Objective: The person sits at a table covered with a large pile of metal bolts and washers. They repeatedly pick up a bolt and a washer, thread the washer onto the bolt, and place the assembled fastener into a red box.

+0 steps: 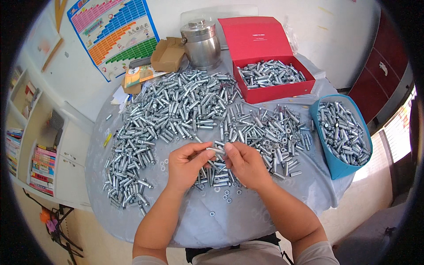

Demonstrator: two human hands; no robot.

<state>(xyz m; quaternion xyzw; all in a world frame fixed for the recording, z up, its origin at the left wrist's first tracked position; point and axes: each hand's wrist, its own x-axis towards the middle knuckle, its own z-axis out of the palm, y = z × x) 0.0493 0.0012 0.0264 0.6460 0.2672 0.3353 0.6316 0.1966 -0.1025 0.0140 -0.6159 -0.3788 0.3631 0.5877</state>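
Note:
A silvery sleeve anchor bolt (215,150) lies between my hands above the middle of the table. My left hand (183,167) pinches one end with thumb and forefinger. At the other end, the thumb and fingers of my right hand (248,167) close on it, hiding part of it. Another metal piece shows just behind it; whether it is also held, I cannot tell. Under and behind my hands spreads a big heap of similar anchor bolts (176,104). Several loose nuts (226,197) and washers lie nearer to me.
An open red box (276,93) full of bolts stands at the back right. A teal bin (335,152) of bolts sits at the right edge. Behind the heap are a steel pot (201,46) and a cardboard box (168,55). A grey cloth (185,221) covers the table.

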